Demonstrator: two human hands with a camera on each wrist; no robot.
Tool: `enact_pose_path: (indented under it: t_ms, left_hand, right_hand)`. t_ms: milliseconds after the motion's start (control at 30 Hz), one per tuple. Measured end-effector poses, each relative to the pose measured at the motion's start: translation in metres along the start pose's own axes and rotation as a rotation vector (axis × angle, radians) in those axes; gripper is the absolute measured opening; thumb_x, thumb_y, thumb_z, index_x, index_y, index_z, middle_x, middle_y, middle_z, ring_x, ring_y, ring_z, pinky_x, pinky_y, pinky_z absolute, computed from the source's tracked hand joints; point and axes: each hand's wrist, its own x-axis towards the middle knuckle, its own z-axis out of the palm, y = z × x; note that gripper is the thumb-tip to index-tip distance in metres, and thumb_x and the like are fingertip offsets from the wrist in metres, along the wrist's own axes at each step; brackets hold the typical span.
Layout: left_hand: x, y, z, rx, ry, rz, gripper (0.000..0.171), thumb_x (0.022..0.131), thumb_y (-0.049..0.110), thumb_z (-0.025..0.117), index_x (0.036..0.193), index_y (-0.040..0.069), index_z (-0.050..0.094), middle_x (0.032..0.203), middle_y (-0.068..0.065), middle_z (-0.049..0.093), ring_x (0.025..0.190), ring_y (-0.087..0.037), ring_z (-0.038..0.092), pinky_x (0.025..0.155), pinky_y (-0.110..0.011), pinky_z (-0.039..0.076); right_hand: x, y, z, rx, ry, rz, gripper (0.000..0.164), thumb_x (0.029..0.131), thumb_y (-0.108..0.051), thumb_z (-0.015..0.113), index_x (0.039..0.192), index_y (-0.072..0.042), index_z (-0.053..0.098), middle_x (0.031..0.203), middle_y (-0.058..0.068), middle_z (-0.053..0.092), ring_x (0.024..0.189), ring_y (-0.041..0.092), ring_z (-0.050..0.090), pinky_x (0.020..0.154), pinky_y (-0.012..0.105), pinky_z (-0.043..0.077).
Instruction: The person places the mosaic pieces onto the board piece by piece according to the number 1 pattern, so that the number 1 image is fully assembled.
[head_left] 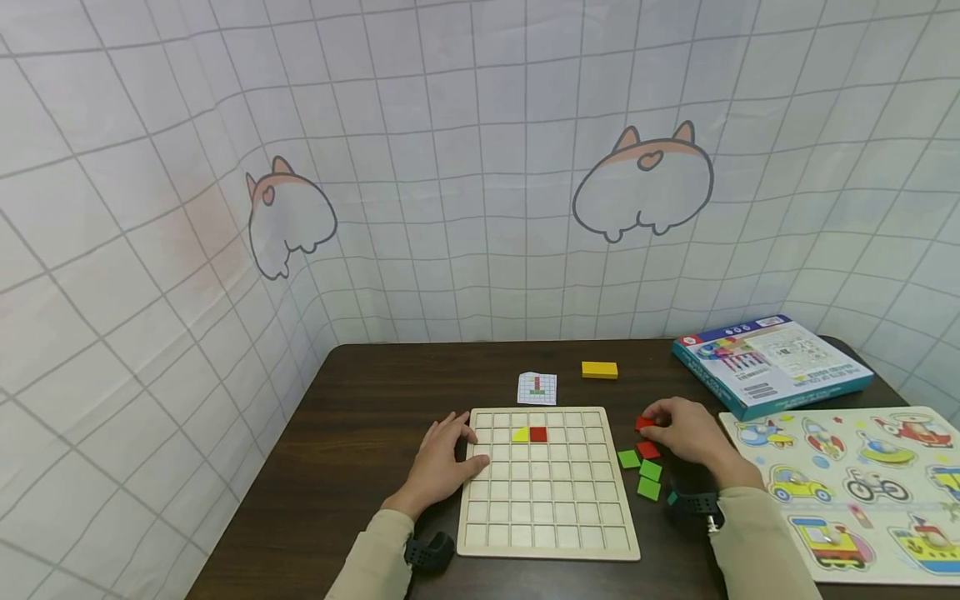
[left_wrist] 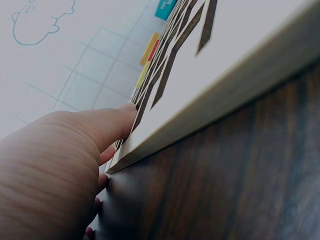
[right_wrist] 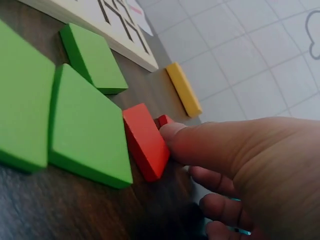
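Observation:
A pale wooden grid board (head_left: 547, 553) lies on the dark table, with a yellow tile (head_left: 520, 435) and a red tile (head_left: 537, 434) side by side in its cells. My left hand (head_left: 438, 461) rests at the board's left edge, fingers spread; its thumb (left_wrist: 117, 122) lies over the rim. Right of the board, my right hand (head_left: 686, 431) pinches a red square tile (right_wrist: 165, 119) between thumb and fingers, which mostly hide it. Another red tile (right_wrist: 146, 142) lies beside the thumb. Three green tiles (head_left: 650, 470) lie close by on the table.
Behind the board are a small card (head_left: 537, 388) with a printed grid pattern and a yellow block (head_left: 599, 370). A flat box (head_left: 780, 367) lies at the back right, touching a picture puzzle board (head_left: 832, 493) in front. A white grid-patterned curtain (head_left: 450, 275) surrounds the table.

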Motion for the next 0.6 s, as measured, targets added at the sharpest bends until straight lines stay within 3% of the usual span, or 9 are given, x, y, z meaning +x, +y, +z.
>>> enact_pose_path:
  t_ms: [133, 267, 400, 600]
  left_hand:
    - [0.000, -0.001, 0.000, -0.002, 0.001, 0.003, 0.025, 0.088, 0.035, 0.073, 0.099, 0.021, 0.056, 0.154, -0.009, 0.038, 0.146, -0.031, 0.025, 0.121, -0.053, 0.010]
    - [0.000, -0.001, 0.000, -0.009, -0.002, -0.001, 0.025, 0.088, 0.036, 0.073, 0.099, 0.021, 0.056, 0.154, -0.009, 0.037, 0.146, -0.031, 0.025, 0.121, -0.053, 0.010]
    - [0.000, -0.001, 0.000, -0.009, -0.003, -0.004, 0.025, 0.088, 0.036, 0.073, 0.099, 0.021, 0.056, 0.154, -0.008, 0.037, 0.146, -0.031, 0.024, 0.121, -0.052, 0.010]
    - [0.000, 0.000, -0.001, -0.007, -0.002, -0.009, 0.025, 0.088, 0.036, 0.073, 0.099, 0.021, 0.056, 0.154, -0.009, 0.038, 0.146, -0.031, 0.025, 0.121, -0.052, 0.010]
  right_hand:
    - [0.001, -0.002, 0.002, -0.020, 0.023, -0.004, 0.025, 0.088, -0.021, 0.073, 0.105, -0.004, 0.070, 0.100, 0.013, 0.064, 0.090, 0.029, 0.058, 0.081, 0.051, 0.051]
    - [0.003, -0.006, 0.004, -0.023, 0.068, -0.026, 0.025, 0.088, -0.021, 0.073, 0.107, -0.005, 0.070, 0.108, 0.017, 0.065, 0.097, 0.033, 0.059, 0.086, 0.054, 0.050]
    - [0.006, -0.015, 0.008, -0.004, 0.087, -0.037, 0.026, 0.088, -0.022, 0.073, 0.110, -0.008, 0.070, 0.109, 0.015, 0.067, 0.090, 0.028, 0.058, 0.083, 0.050, 0.052]
    - [0.011, -0.030, 0.019, 0.037, 0.028, -0.051, 0.028, 0.089, -0.024, 0.072, 0.113, -0.008, 0.070, 0.104, 0.008, 0.068, 0.080, 0.018, 0.055, 0.071, 0.035, 0.053]
